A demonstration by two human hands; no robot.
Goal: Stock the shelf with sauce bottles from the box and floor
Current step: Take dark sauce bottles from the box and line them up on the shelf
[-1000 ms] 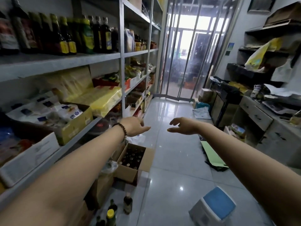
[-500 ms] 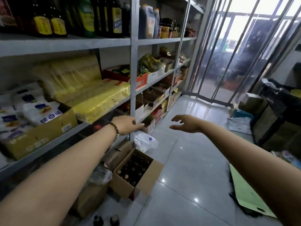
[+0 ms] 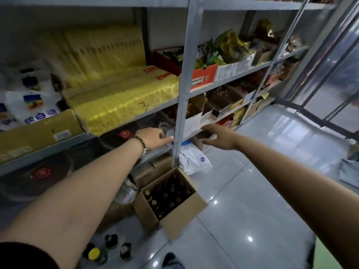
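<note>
An open cardboard box [image 3: 184,220] full of dark sauce bottles [image 3: 169,197] stands on the floor by the shelf unit's grey upright [image 3: 182,105]. Several loose bottles [image 3: 111,247], one with a yellow cap [image 3: 94,253], stand on the floor at the lower left. My left hand [image 3: 153,137], with a bead bracelet at the wrist, reaches out beside the upright, above the box, holding nothing. My right hand [image 3: 219,136] is stretched out to the right of the upright, fingers spread, empty. Both hands are well above the box.
Yellow packets [image 3: 124,101] and a brown carton [image 3: 37,131] fill the shelf at left. A white plastic bag [image 3: 196,162] lies behind the box. Dark round lidded pots [image 3: 42,173] sit on the low shelf. Glossy grey floor tiles [image 3: 252,191] run right toward a glass door [image 3: 334,78].
My view has tilted down and moved closer to the shelf; the top shelf with bottles has left view. Both hands stay stretched forward and empty, now nearer the upright and above the box.
</note>
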